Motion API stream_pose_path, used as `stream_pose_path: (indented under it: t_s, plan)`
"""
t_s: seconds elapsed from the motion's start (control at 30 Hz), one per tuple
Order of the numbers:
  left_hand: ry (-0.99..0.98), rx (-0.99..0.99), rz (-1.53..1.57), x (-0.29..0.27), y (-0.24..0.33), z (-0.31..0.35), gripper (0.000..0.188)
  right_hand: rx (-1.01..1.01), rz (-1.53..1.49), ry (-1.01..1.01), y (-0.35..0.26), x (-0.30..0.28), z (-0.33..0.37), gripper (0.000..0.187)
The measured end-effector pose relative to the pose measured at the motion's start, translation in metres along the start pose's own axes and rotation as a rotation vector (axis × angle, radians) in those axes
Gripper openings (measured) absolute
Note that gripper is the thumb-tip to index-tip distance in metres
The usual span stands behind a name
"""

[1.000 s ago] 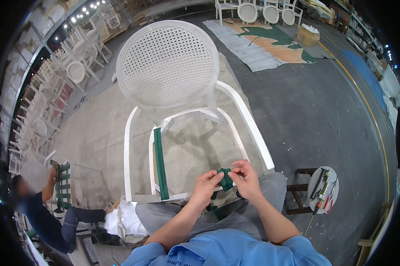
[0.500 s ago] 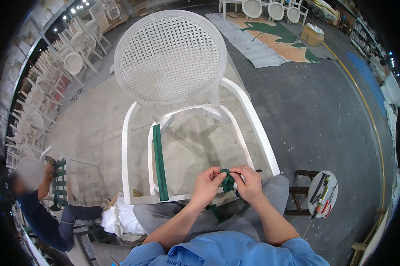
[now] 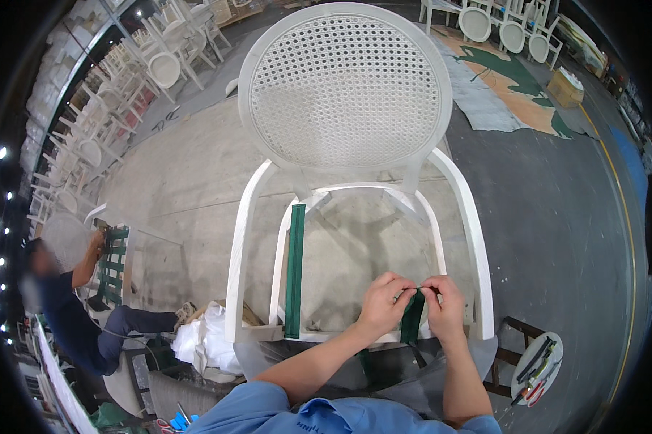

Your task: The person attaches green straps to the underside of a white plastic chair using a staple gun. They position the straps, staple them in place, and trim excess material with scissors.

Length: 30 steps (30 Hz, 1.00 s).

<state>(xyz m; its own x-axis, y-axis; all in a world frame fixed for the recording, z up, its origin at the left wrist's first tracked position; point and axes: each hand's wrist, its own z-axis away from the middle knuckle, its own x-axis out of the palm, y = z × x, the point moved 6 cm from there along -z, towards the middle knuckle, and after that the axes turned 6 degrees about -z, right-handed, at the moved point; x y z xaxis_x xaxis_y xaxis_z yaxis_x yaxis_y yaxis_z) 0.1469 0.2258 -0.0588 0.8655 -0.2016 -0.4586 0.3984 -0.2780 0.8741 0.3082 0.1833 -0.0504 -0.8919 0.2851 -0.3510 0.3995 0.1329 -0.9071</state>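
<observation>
A white chair frame [image 3: 478, 231] with an oval woven-cane back [image 3: 344, 94] stands before me, its seat opening uncovered. One green webbing strap [image 3: 295, 271] runs front to back along the left side of that opening. Near the front rail, to the right of its middle, a second green strap [image 3: 412, 318] hangs from my fingertips. My left hand [image 3: 385, 304] pinches its upper end from the left. My right hand [image 3: 444, 305] pinches the same end from the right, close against the left fingertips. Part of the strap's lower end is hidden near my lap.
At my right, a small round-topped stool [image 3: 555, 356] carries pliers and other hand tools. A co-worker [image 3: 80, 311] sits at the left by another chair with green webbing [image 3: 112, 264]. White plastic wrapping [image 3: 209, 343] lies between us. Several white chairs [image 3: 163, 69] line the far left.
My view has shifted left, so the chair appears farther right. Both hands still pinch the strap; its end is now pulled up narrow between my fingertips, and more of it hangs below.
</observation>
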Motion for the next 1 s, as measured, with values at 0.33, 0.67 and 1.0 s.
stream_pose_path:
  t_s: [0.33, 0.67, 1.0]
  plan:
    - [-0.038, -0.075, 0.081, 0.032, -0.047, -0.071, 0.011, 0.362, -0.362, 0.114, 0.091, 0.018, -0.046, 0.01]
    - [0.041, -0.338, 0.242, 0.09, -0.146, -0.17, 0.016, 0.139, 0.394, 0.263, 0.139, 0.042, -0.161, 0.012]
    - [-0.103, -1.047, 0.707, 0.13, -0.185, -0.187, 0.057, 0.427, 0.26, 0.21, 0.194, 0.056, -0.207, 0.008]
